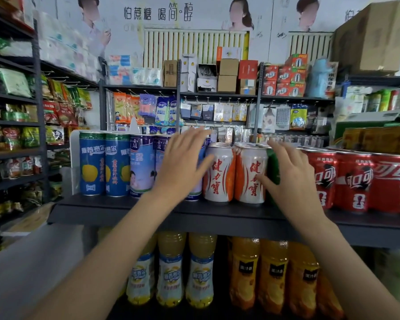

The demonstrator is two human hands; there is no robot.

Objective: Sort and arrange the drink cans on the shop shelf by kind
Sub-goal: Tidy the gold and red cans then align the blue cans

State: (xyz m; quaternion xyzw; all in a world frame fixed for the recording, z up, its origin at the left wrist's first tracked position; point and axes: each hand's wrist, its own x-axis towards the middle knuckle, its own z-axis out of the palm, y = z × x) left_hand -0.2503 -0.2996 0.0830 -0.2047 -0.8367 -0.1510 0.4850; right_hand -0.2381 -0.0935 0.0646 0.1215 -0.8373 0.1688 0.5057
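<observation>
Cans stand packed side by side along the dark shelf [125, 210], tall blue cans [91, 163], white-and-orange cans [218, 173], red cola cans [353, 181], touching with no gaps between; open air lies above their tops; a bare strip of shelf runs in front.

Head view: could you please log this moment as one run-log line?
left hand: open before pale blue cans | right hand: fingers on green can | white-orange cans between | red cans right

Upright drink cans [218, 173] grouped on shelf [125, 211]
</observation>
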